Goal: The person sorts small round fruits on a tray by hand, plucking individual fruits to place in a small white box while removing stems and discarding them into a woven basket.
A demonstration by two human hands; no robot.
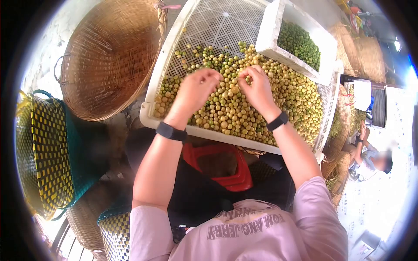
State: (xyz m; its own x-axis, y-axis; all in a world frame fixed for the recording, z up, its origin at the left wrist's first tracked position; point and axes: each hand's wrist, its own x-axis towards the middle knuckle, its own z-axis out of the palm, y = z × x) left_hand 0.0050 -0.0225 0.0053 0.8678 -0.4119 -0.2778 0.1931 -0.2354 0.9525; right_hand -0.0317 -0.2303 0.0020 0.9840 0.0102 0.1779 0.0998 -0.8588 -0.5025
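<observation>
Small round yellow-green fruits (pixel 257 104) lie heaped in a shallow white plastic tray (pixel 204 135) with a mesh bottom. Just above the heap, my left hand (pixel 195 91) has its thumb and fingers pinched together, slightly blurred; anything between them is too small to make out. Facing it from the right, my right hand (pixel 260 90) is curled with thumb and forefinger meeting, and I cannot see what they hold. A white foam box (pixel 267 41) of small green fruits (pixel 299 45) rests on the tray's far right part.
A large woven basket (pixel 109 61) stands left of the tray. Below it is a yellow-and-black woven bag (pixel 50 152). A red plastic stool (pixel 217 167) shows under the tray's near edge. More baskets (pixel 365 56) and another person (pixel 374 161) are at the right.
</observation>
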